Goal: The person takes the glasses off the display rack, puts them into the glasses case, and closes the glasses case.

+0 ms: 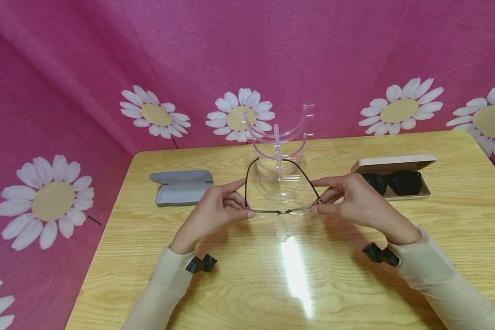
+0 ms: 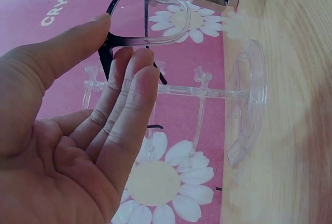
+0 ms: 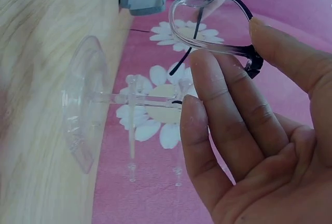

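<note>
Both hands hold a pair of eyeglasses (image 1: 278, 212) with black upper rims, clear lower rims and unfolded dark temples. My left hand (image 1: 214, 206) pinches the left front corner between thumb and fingers. At the opposite corner my right hand (image 1: 354, 199) pinches the frame the same way. In the right wrist view, the thumb lies on the black rim (image 3: 239, 51) corner, fingers behind it. The temples point away from me toward a clear plastic glasses stand (image 1: 278, 149), their tips overlapping its lower part in the head view. The stand is upright, with several curved arms and a rounded base.
To the left lies an open grey glasses case (image 1: 177, 195). On the right is an open beige case (image 1: 414, 161) with black sunglasses (image 1: 408, 182) inside. A pink cloth with daisies (image 1: 334, 55) hangs behind the wooden table (image 1: 247, 284).
</note>
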`<action>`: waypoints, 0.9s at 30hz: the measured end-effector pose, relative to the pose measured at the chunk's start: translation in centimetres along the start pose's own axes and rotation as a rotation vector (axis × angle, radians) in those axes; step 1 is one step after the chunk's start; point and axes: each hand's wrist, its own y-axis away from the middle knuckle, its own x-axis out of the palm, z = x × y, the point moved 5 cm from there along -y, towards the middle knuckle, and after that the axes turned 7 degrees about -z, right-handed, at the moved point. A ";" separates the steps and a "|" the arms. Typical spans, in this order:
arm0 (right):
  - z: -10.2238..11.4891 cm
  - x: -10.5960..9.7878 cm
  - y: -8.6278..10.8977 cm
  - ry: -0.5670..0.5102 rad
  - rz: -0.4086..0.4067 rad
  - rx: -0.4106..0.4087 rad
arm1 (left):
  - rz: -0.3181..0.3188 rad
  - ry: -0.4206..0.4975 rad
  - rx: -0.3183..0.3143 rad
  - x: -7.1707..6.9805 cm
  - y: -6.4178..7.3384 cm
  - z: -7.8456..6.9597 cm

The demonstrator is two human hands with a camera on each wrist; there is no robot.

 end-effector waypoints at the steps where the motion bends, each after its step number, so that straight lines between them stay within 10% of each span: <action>1: 0.0 0.0 0.1 0.003 0.000 0.004 | 0.001 0.000 0.003 0.0 0.0 -0.1; 27: 0.6 0.1 0.2 0.008 -0.029 -0.051 | -0.008 -0.038 0.018 -0.4 0.6 -0.5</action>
